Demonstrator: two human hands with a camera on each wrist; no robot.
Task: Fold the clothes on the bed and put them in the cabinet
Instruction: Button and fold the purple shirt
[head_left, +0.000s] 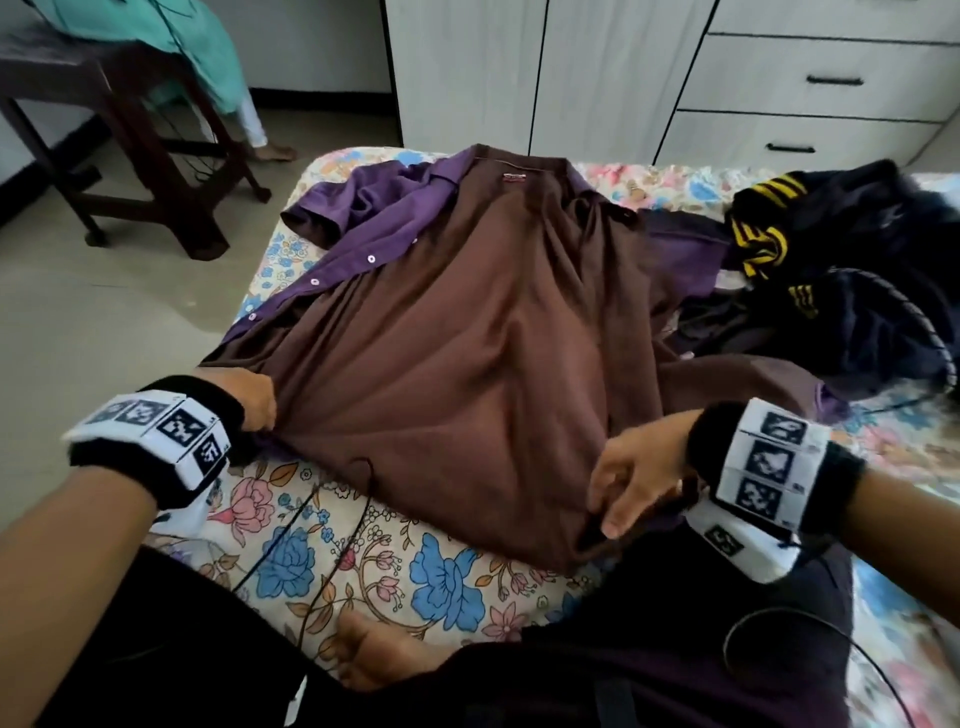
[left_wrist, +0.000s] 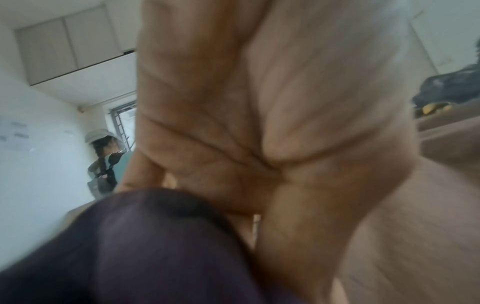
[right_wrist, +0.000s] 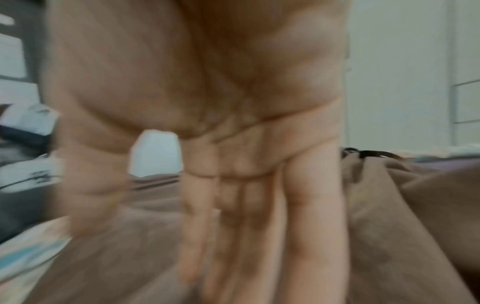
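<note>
White cabinet (head_left: 597, 67) doors and drawers stand beyond the bed (head_left: 332, 540), whose floral sheet carries the clothes we are folding, with a dark wooden stool (head_left: 130, 156) on the floor to the left. Spread across the bed's middle is a brown shirt (head_left: 467, 353), a purple shirt (head_left: 363, 223) under its left side and a dark heap with yellow stripes (head_left: 810, 260) at the right. Our left hand (head_left: 249, 397) grips the brown shirt's left edge with curled fingers, while our right hand (head_left: 634, 473) pinches its near hem.
</note>
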